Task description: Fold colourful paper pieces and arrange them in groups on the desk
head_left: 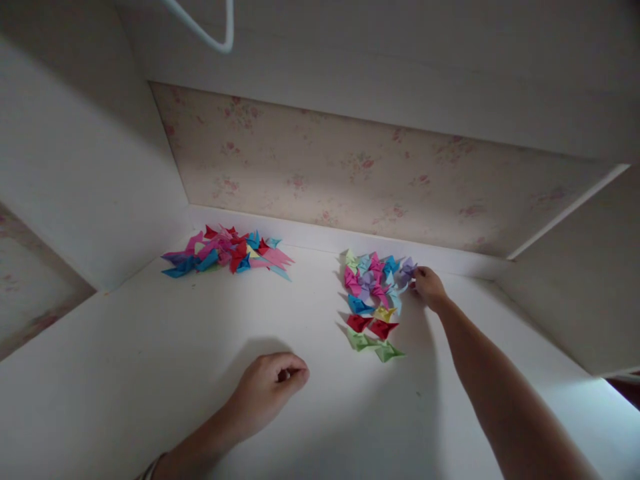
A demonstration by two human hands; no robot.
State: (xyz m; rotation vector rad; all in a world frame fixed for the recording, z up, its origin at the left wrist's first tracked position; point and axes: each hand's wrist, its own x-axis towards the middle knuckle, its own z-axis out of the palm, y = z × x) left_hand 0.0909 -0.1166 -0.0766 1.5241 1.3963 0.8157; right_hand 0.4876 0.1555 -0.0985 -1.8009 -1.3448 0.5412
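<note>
My right hand [429, 288] reaches to the back right and pinches a purple origami crane [407, 269] at the far end of a cluster. That cluster holds several origami cranes set close together in rough rows: a pink one [353, 281], a blue one [359, 305], a yellow one [384, 314], a red one [384, 329] and a green one [389, 351] among them. My left hand [274, 387] rests near the middle front of the white surface, fingers curled and thumb against the index finger, with nothing visible in it.
A loose pile of folded paper pieces [227, 250], pink, red and blue, lies at the back left. Behind runs a white ledge [310, 235] below floral wallpaper [330, 167]. White panels [75, 153] stand at the sides, and a white cable [220, 47] hangs at the top.
</note>
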